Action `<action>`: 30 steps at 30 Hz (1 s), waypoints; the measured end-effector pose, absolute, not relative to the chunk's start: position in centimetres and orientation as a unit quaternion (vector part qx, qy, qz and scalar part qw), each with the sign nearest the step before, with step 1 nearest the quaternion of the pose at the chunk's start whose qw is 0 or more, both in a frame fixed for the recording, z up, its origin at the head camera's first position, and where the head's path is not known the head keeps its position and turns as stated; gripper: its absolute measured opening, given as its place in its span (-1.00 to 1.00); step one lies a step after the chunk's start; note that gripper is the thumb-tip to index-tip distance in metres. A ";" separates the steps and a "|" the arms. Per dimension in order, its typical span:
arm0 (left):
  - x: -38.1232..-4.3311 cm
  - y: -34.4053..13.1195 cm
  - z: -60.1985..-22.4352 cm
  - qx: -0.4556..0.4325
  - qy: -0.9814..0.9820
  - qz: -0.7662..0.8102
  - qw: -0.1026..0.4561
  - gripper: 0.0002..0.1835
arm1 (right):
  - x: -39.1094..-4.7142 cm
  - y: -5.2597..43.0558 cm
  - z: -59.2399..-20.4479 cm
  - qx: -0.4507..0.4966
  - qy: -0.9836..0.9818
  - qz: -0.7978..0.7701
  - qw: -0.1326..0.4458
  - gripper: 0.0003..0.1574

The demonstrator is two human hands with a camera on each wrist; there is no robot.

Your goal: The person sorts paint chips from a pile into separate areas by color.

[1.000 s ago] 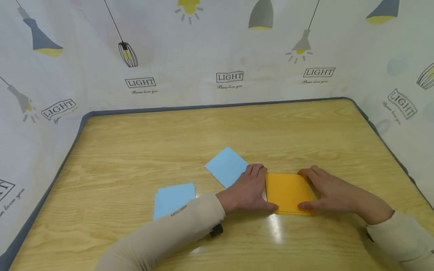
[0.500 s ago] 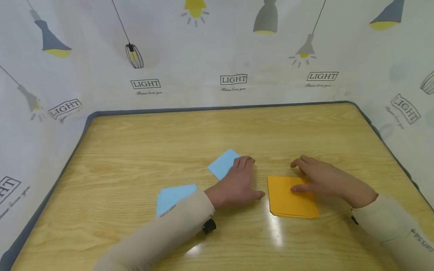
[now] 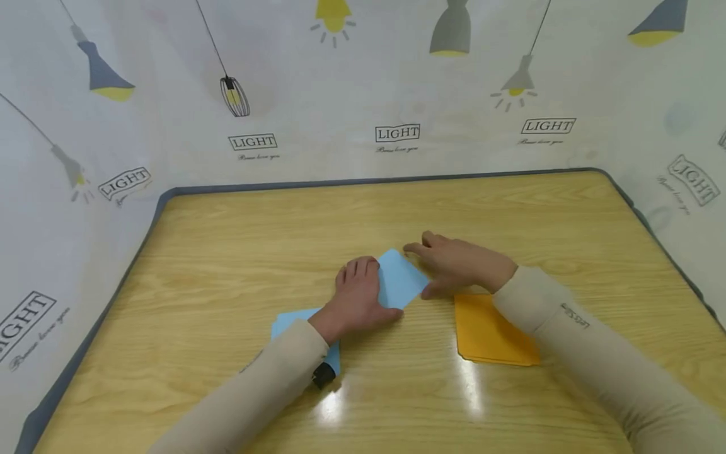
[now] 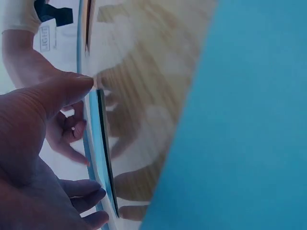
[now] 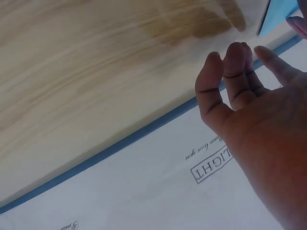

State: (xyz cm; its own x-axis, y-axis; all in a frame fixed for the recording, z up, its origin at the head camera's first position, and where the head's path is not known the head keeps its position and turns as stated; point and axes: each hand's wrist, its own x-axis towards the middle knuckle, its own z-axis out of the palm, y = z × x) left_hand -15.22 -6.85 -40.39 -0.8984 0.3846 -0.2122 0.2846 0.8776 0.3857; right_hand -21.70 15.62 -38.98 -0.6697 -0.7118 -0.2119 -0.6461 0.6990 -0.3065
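Note:
A blue square of paper (image 3: 399,280), turned like a diamond, lies on the table between both hands. In the left wrist view its thin edge looks like a small stack. My left hand (image 3: 361,295) is at its left side, thumb spread from the fingers, the fingertips at or touching the edge. My right hand (image 3: 460,261) hovers by its right corner, fingers loosely bent and holding nothing; whether the thumb touches the paper I cannot tell. A second blue stack (image 3: 289,323) lies partly hidden under my left forearm. Orange squares (image 3: 488,331) lie stacked beneath my right sleeve.
The wooden table (image 3: 272,233) has a dark blue-grey border along its far and side edges. Behind it hangs a white sheet (image 3: 317,107) printed with lamps. A black strap piece (image 3: 324,376) shows under the left sleeve.
Both hands have left the orange stack. My left hand has moved left, past the middle blue square to its left side; my right hand has moved left to its right corner.

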 end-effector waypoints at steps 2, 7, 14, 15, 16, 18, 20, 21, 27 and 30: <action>-15.3 -7.0 -40.4 0.173 0.958 0.177 0.144 0.03 | -22.0 14.8 -39.0 -0.378 0.904 -0.108 0.170 0.18; -15.6 -7.3 -40.3 0.178 0.954 0.189 0.148 0.01 | -22.5 13.8 -39.2 -0.368 0.900 -0.115 0.202 0.26; -16.1 -8.2 -40.5 0.174 0.953 0.198 0.148 0.04 | -22.8 13.4 -39.6 -0.345 0.905 -0.123 0.218 0.27; -16.2 -8.4 -40.5 0.173 0.953 0.199 0.149 0.05 | -22.8 13.4 -39.6 -0.345 0.905 -0.125 0.216 0.27; -16.2 -8.6 -40.4 0.173 0.952 0.201 0.150 0.07 | -22.7 13.4 -39.5 -0.343 0.906 -0.127 0.215 0.27; -16.4 -9.0 -40.4 0.172 0.951 0.204 0.153 0.10 | -22.7 13.4 -39.6 -0.339 0.908 -0.129 0.209 0.26; -16.6 -9.5 -40.4 0.175 0.949 0.207 0.159 0.12 | -22.6 13.5 -39.7 -0.335 0.911 -0.129 0.202 0.25; -16.6 -9.7 -40.3 0.178 0.948 0.208 0.163 0.13 | -22.6 13.5 -39.8 -0.333 0.913 -0.128 0.198 0.25; -17.5 -10.4 -40.4 0.195 0.943 0.203 0.176 0.15 | -22.2 13.4 -40.2 -0.320 0.925 -0.117 0.169 0.25; -17.9 -10.7 -40.5 0.200 0.942 0.202 0.177 0.12 | -22.0 13.5 -40.5 -0.320 0.926 -0.118 0.163 0.28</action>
